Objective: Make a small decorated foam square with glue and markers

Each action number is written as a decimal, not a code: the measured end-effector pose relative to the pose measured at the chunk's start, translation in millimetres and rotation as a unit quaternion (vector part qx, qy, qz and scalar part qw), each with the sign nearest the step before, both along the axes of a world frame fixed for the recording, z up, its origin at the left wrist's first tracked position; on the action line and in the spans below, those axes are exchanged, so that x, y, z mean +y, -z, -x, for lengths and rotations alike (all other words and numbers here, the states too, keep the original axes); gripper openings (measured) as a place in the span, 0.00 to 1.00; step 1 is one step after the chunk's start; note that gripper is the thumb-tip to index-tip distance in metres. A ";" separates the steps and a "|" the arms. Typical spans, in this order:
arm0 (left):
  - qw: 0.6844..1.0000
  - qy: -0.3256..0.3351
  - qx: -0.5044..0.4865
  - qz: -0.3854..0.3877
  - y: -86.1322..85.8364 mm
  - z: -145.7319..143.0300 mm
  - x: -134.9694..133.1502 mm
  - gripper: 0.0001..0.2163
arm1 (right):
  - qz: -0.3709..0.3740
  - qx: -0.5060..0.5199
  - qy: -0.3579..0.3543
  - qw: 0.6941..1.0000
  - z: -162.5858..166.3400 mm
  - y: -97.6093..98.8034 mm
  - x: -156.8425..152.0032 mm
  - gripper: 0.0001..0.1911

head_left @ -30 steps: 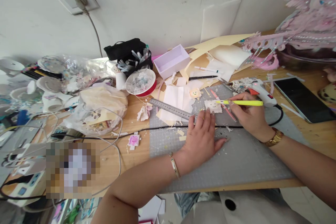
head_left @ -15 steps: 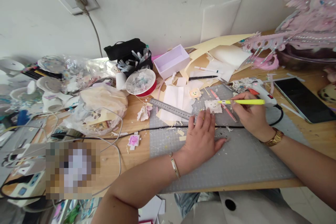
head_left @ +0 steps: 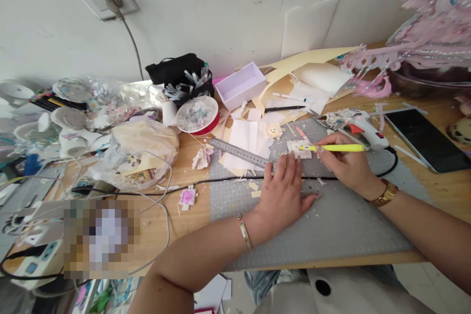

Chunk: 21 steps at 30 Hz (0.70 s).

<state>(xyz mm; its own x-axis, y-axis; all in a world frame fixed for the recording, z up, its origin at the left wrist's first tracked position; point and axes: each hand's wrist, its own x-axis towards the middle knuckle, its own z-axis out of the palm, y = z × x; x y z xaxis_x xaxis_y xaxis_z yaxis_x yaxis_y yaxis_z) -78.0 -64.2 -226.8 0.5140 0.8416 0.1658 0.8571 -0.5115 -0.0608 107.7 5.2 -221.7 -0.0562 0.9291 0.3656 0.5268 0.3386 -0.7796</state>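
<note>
While leaning over the cluttered table (head_left: 191, 216), touches a small white cutout (head_left: 300, 149) on the grey cutting mat (head_left: 331, 225) with the left hand (head_left: 283, 191), fingers (head_left: 285, 167) flat and released; grips a yellow pen (head_left: 331, 147) in the right hand (head_left: 344, 164), tip on the cutout, glue gun (head_left: 368, 130) just beyond.

One grey cutting mat (head_left: 331, 225); at its far-left corner one steel ruler (head_left: 239, 152); near its far edge two paper smiley faces (head_left: 273, 130) and one slim yellow pen-shaped tool (head_left: 333, 147). Beyond that edge: two pens (head_left: 283, 108), one lilac card box (head_left: 241, 85), perhaps ten markers (head_left: 191, 78) in one black pouch (head_left: 172, 67).
</note>
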 end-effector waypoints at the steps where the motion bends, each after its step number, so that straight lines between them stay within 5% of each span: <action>1: 1.000 -0.001 0.001 0.002 0.1 0.0 -0.1 0.36 | 0.001 -0.001 0.004 1.000 -0.1 0.2 0.0 0.05; 21: 1.000 0.003 -0.002 -0.001 0.3 0.1 0.3 0.35 | 0.021 0.012 0.002 1.000 -0.8 1.5 -0.1 0.03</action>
<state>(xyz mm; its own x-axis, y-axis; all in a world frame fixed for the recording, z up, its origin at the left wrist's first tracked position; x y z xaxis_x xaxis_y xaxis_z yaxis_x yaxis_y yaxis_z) -78.1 -64.0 -227.1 0.5186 0.8381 0.1693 0.8541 -0.5169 -0.0579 108.4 5.2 -223.2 -0.0452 0.9440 0.3269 0.5092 0.3033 -0.8054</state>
